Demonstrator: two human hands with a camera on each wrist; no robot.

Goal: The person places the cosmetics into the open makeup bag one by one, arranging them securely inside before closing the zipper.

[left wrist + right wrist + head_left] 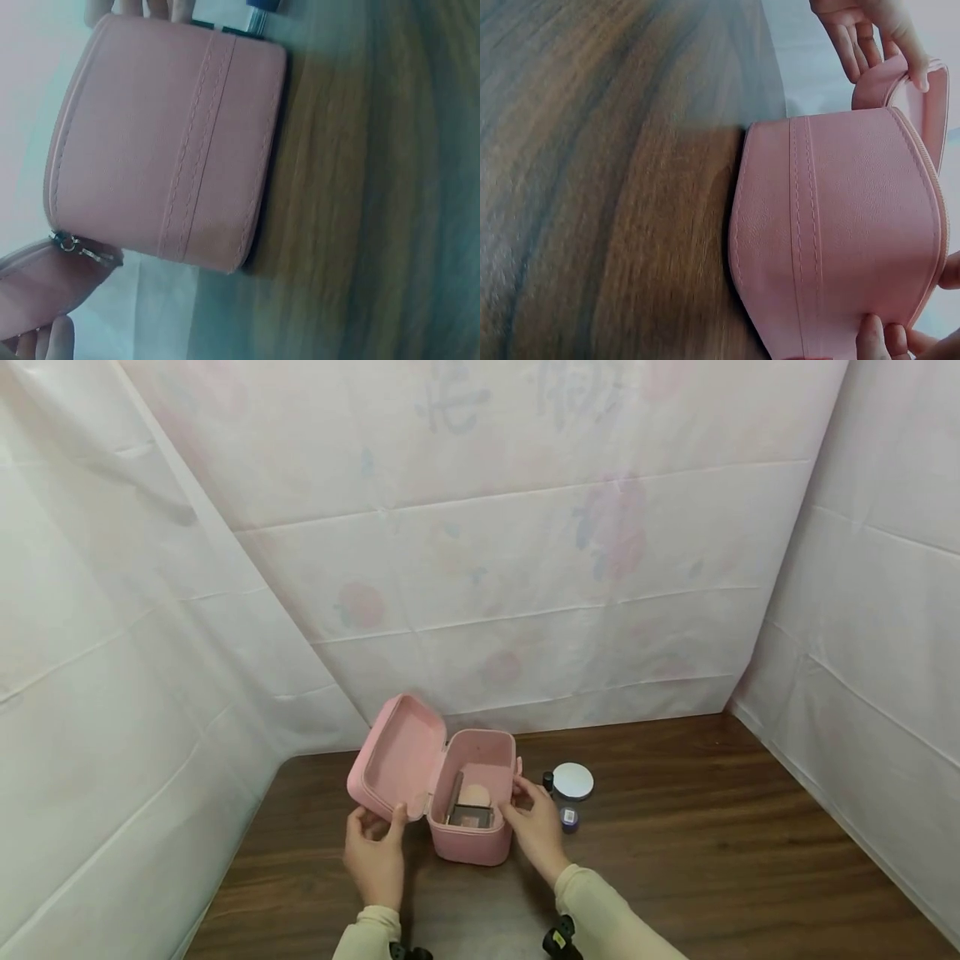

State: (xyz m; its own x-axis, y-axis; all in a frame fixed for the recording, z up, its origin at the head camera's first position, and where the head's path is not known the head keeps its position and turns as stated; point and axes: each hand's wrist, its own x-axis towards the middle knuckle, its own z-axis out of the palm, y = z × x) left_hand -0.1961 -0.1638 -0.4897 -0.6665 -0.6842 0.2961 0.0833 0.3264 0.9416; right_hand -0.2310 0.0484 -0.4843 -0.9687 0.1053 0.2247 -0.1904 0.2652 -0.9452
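A pink zip cosmetic case (470,850) stands on the table with its lid (405,752) swung open to the left. My left hand (375,867) grips the lid's near edge, thumb on the inner side and fingers beneath. My right hand (542,831) pinches the right wall of the case near the rim, thumb inside. Within the case lie a beige round puff (475,794), a dark-framed flat compact (471,817) and a slim upright item along the left wall. In the right wrist view, fingertips (872,341) of my right hand press the case's outside.
Right of the case sit a round white-topped container (573,781), a small black-capped bottle (548,782) and a small blue-purple jar (569,820). White printed sheets (525,552) hang behind and at both sides of the brown wooden table (675,827).
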